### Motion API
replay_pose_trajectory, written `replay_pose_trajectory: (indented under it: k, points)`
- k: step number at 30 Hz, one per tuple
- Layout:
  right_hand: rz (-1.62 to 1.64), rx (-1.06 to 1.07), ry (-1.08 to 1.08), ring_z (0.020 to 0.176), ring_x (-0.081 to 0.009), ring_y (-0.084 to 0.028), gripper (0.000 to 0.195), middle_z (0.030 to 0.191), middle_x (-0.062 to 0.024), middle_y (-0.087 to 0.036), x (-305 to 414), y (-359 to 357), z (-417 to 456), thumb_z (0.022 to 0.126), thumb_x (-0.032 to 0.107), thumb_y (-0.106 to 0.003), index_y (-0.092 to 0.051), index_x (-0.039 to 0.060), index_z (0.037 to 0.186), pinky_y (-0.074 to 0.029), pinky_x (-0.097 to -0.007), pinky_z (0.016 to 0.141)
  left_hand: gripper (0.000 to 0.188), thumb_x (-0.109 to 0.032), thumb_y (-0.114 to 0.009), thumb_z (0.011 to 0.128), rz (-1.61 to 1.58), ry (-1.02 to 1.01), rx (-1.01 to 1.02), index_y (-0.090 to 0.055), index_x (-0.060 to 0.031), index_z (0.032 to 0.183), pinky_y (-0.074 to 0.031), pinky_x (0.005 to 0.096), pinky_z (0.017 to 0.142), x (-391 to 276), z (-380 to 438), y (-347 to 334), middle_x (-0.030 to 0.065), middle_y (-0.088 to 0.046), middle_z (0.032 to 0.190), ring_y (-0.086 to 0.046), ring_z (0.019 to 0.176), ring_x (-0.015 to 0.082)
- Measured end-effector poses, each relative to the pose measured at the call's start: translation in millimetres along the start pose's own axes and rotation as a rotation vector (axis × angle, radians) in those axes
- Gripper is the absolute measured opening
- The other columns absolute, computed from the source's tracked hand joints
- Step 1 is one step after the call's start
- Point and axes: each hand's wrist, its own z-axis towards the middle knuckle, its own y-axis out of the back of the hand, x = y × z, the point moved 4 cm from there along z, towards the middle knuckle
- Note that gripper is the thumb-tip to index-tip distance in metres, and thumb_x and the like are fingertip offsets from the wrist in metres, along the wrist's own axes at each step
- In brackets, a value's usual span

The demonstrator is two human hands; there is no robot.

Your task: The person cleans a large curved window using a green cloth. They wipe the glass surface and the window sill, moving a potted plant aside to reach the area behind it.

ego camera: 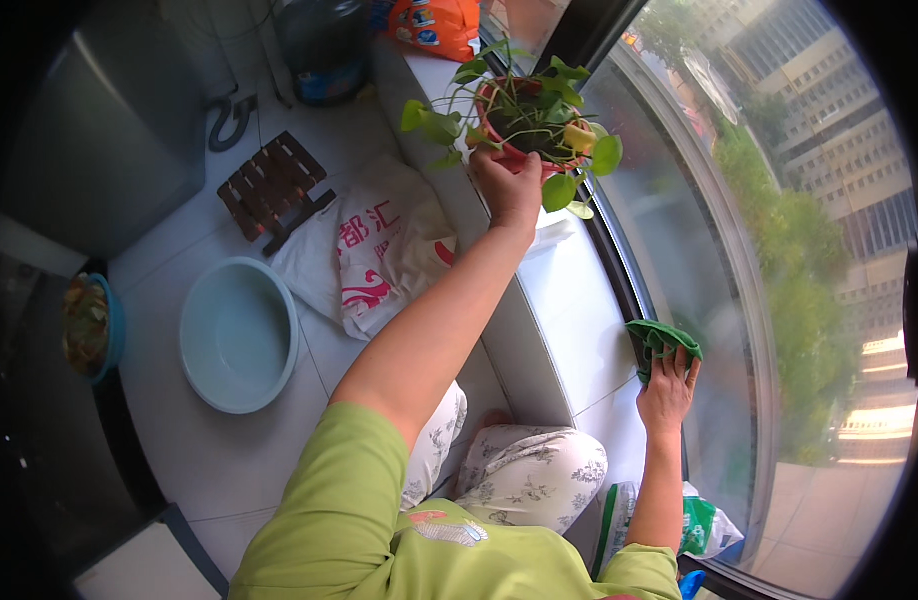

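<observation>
My left hand point(508, 187) grips the near rim of a red plant pot point(496, 112) at the far end of the tiled window ledge point(556, 300). Dark soil fills the pot, and a trailing plant with heart-shaped green leaves point(607, 155) spreads over its sides. One leaf has turned yellow point(579, 139). Lower on the right, my right hand point(669, 390) holds a green cloth point(665, 341) against the dark window frame where it meets the ledge. The fingers are spread over the cloth, and part of it bunches beyond the fingertips.
On the tiled floor are a pale blue basin point(238, 337), a white plastic bag with pink print point(384, 255) and a slatted folding stool point(271, 184). An orange bag point(436, 26) sits beyond the pot. Window glass point(676, 187) rises along the right. Green-and-white packaging point(699, 521) lies beside my right forearm.
</observation>
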Motion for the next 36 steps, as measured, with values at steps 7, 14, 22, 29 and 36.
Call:
replay_pose_trajectory:
  k: [7,14,22,29,36]
  points:
    - [-0.084,0.074,0.044,0.141,-0.026,-0.037,0.045,0.138,-0.0092,-0.056,0,1,3,0.081,0.007,-0.057,-0.063,0.0051,0.126,-0.011,-0.0492,0.122,0.054,-0.002,-0.073,0.073,0.087,-0.149,-0.02,-0.04,0.0006,0.115,-0.042,0.045,0.095,8,5,-3,0.0196,-0.046,0.114,-0.05,0.108,0.0376]
    - [-0.11,0.141,0.04,0.14,-0.0267,-0.037,0.046,0.14,-0.0083,-0.055,2,1,7,0.082,0.007,-0.055,-0.062,0.0055,0.128,-0.011,-0.0501,0.121,0.068,0.0,-0.071,0.073,0.164,-0.222,0.027,-0.036,0.0034,0.131,-0.042,0.0436,0.101,-5,3,-4,0.0237,-0.045,0.124,-0.05,0.116,0.0404]
    - [-0.093,0.141,0.035,0.141,-0.0258,-0.036,0.044,0.139,-0.0068,-0.056,5,1,8,0.081,0.006,-0.056,-0.063,0.0044,0.125,-0.011,-0.0496,0.122,0.068,0.004,-0.065,0.072,0.061,-0.207,0.082,-0.035,0.0007,0.132,-0.039,0.0415,0.104,-8,10,-4,0.0228,-0.044,0.127,-0.048,0.12,0.0389]
    - [-0.064,0.125,0.042,0.14,-0.0244,-0.037,0.042,0.138,-0.0065,-0.056,7,1,12,0.08,0.005,-0.057,-0.064,0.0033,0.121,-0.012,-0.0481,0.122,0.067,0.006,-0.064,0.069,-0.105,0.004,0.233,-0.035,-0.0028,0.129,-0.048,0.0387,0.096,-9,24,1,0.0178,-0.054,0.117,-0.059,0.107,0.0315]
    - [-0.013,0.141,0.005,0.14,-0.0228,-0.038,0.039,0.134,-0.0061,-0.059,8,3,12,0.078,0.003,-0.056,-0.067,0.0027,0.116,-0.012,-0.0465,0.122,0.063,0.001,-0.07,0.074,-0.028,0.057,0.285,-0.041,-0.0041,0.129,-0.052,0.0343,0.089,-17,30,7,0.0117,-0.056,0.117,-0.06,0.104,0.0228]
